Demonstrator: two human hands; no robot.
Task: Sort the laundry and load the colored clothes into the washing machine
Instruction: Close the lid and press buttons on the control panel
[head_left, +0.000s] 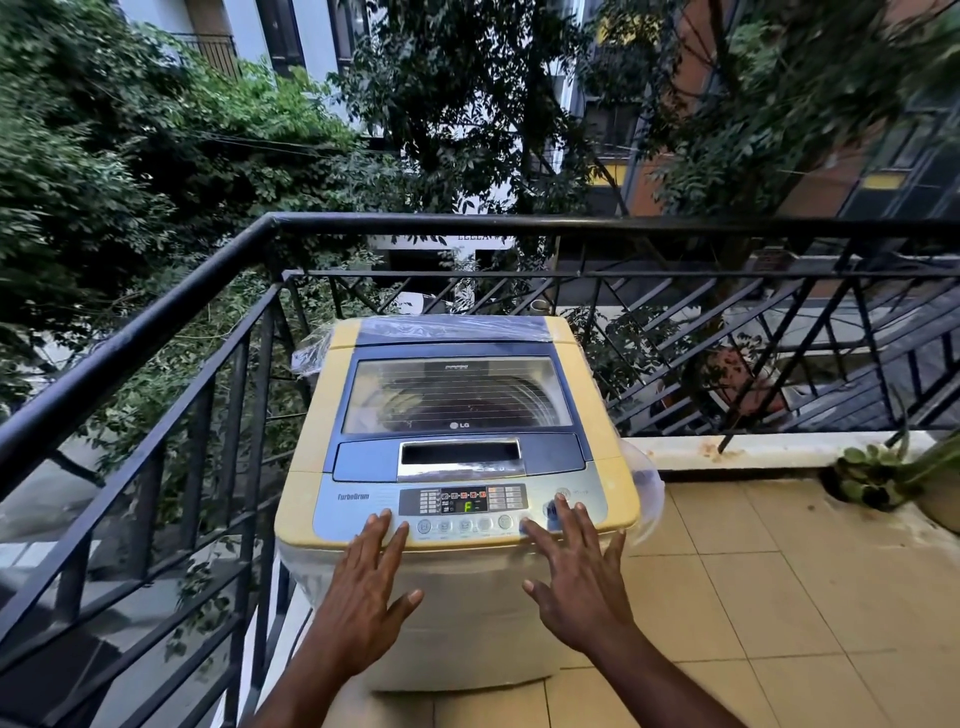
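Balcony with black metal railing (156, 332) on two sides, tiled floor (753, 571), trees and buildings beyond. Top-loading washing machine (457, 467) stands in the corner against the railing, yellowed body, blue-grey top; a bulky rigid appliance, judged heavy and not something to shift. Thin clear plastic wrap (311, 353) clings around its back and sides, likely slick and crinkly underhand. Lid (452, 395) is shut, with a clear window; through it the drum shows dark, load inside cannot be told. No loose laundry in view anywhere on the balcony. The lid looks like a stiff hinged panel, light enough for one hand; best hold is judged the recessed handle (460, 454) at its front edge, lifting up and back. Control panel (462, 506) sits nearest the person, display lit green, a row of round buttons below it; those want a light fingertip press only. Left hand (369, 577) lies open, fingers spread, tips on the panel's left front edge, gripping nothing. Right hand (576, 566) likewise splayed, empty, fingertips at the buttons on the panel's right end. A small potted plant (878, 473) sits at far right.
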